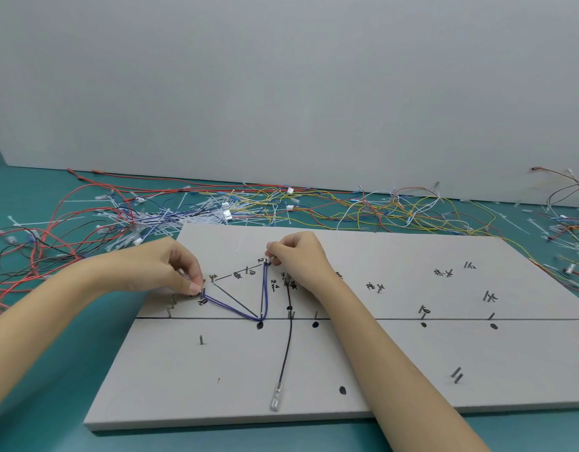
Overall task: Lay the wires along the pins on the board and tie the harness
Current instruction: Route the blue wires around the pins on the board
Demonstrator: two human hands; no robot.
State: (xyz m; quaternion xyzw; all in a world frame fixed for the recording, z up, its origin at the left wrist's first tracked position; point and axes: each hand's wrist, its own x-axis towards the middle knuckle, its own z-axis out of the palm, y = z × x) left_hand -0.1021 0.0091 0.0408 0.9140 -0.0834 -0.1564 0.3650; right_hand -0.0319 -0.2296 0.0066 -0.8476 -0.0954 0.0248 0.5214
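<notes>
Nearest the camera, two bare forearms reach in over the front edge of a flat light-grey rectangular board [379, 370] lying on a teal work surface [53, 370]. The left hand [170, 269] has its thumb and forefinger closed in a pinch on one end of a thin blue-purple wire pair [231, 309], right at a short metal pin [203, 292] near the board's left edge. The right hand [297, 256] has its fingers curled, pinching the wire pair's other end, where a small white connector [271, 258] shows at the fingertips, towards the board's back edge. Between the two hands the wire pair runs down in a V, bending round a pin [261, 314] on the black line [444, 319] drawn across the board's middle. A black wire [286, 347] with a clear sleeved terminal [275, 399] lies from the middle of the board towards its front edge. More pins, black dots and handwritten marks are scattered over the board's right half. Behind the board's back edge lies a loose tangle of red, yellow, white and black wires [314, 203] and white cable ties [157, 223], against a pale grey wall [281, 76].
</notes>
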